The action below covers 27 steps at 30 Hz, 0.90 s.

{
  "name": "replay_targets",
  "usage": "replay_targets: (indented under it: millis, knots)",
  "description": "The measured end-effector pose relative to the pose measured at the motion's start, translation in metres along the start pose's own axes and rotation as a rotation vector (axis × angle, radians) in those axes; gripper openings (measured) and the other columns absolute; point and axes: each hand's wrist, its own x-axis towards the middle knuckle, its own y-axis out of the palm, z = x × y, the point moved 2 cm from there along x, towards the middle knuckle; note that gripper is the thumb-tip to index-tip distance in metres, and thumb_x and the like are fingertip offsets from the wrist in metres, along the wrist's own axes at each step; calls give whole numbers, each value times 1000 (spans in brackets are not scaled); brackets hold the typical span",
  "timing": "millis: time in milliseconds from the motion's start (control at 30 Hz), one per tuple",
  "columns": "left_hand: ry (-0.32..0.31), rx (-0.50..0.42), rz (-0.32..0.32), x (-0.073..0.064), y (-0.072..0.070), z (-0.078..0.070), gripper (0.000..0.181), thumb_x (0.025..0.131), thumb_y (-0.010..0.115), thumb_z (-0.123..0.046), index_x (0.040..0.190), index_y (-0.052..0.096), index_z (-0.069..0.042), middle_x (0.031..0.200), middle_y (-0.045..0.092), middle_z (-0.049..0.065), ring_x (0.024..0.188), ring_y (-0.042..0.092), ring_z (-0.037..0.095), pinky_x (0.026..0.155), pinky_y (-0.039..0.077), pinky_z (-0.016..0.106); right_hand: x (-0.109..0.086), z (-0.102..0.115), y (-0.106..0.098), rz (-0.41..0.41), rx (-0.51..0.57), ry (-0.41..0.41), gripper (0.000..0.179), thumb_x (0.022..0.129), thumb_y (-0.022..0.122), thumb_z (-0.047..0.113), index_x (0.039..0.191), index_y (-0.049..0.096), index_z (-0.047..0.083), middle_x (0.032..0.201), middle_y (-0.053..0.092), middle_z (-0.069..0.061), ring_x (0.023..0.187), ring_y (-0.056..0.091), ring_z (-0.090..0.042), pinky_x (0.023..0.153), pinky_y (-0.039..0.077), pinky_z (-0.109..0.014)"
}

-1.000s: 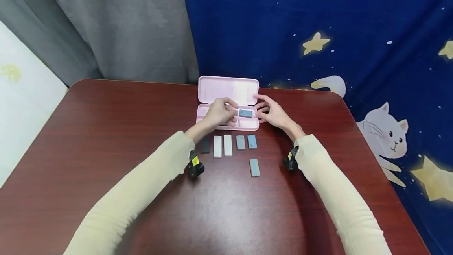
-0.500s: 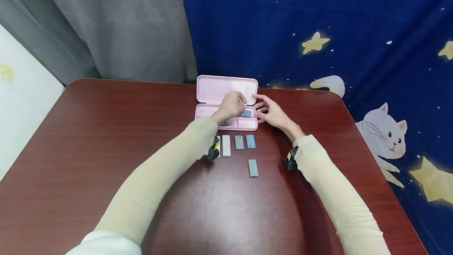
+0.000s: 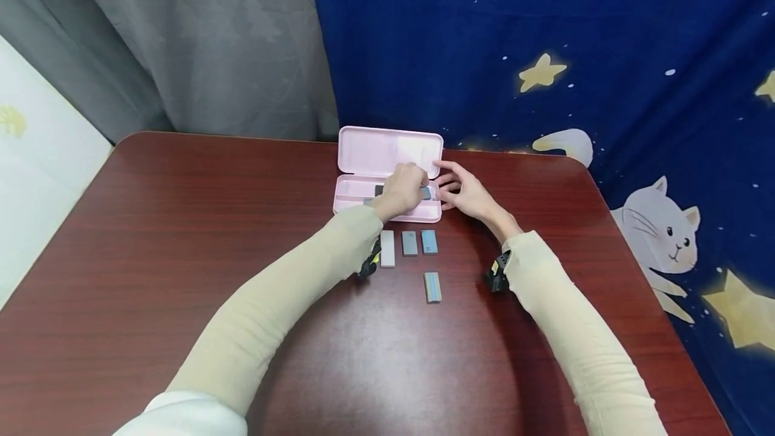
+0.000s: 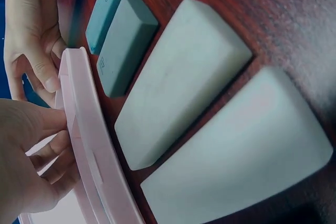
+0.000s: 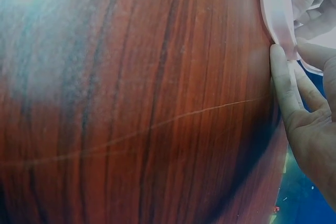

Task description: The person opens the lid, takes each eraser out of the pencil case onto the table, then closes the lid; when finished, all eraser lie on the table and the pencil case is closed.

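A pink pencil case (image 3: pixel 369 151) lies open at the back of the table, its lid leaning back. My left hand (image 3: pixel 404 188) reaches into the compartments with bent fingers; whatever is under the fingertips is hidden. A dark block (image 3: pixel 379 190) and part of a blue block (image 3: pixel 426 193) show inside, either side of that hand. My right hand (image 3: pixel 465 192) touches the case's right end, fingers spread from lid to base. In front lie eraser-like blocks: a white one (image 3: pixel 387 249), a second white one (image 4: pixel 241 150), a grey-blue one (image 3: pixel 409 243) and a blue one (image 3: pixel 429 241).
A striped blue-and-tan block (image 3: pixel 432 287) lies nearer on the brown table (image 3: pixel 339 369). Behind the table hang a grey curtain (image 3: pixel 242 39) and a blue star-patterned curtain (image 3: pixel 436 39). My left sleeve (image 3: pixel 303 268) covers part of the table before the case.
My left hand has moved right within the case, then slightly back left and forward. The left forearm now covers blocks seen earlier. My right hand has stayed at the case's end.
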Motion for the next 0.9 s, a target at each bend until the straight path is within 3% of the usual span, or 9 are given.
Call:
replay_targets:
  millis: [200,400,900]
  knots:
    - [-20,-14,-6,0,1,0,12,87,66,-11,99,70,-12,105,59,7,102,54,23,71,54,38,0,1,0,0,20,-7,63,89,56,-13,146,36,5,117,52,-31,98,57,-42,66,60,-42]
    - [-32,-35,-20,0,1,-2,18,87,65,-7,104,68,-11,107,59,6,104,55,23,76,54,37,-1,0,0,-2,15,-4,63,90,56,-13,146,36,5,117,51,-31,98,57,-43,66,60,-42]
    - [42,-106,-66,1,4,1,24,85,64,0,106,73,-8,103,63,9,100,55,22,82,50,33,-2,0,-1,-8,11,1,62,90,57,-12,146,37,6,116,52,-30,96,58,-38,65,60,-40]
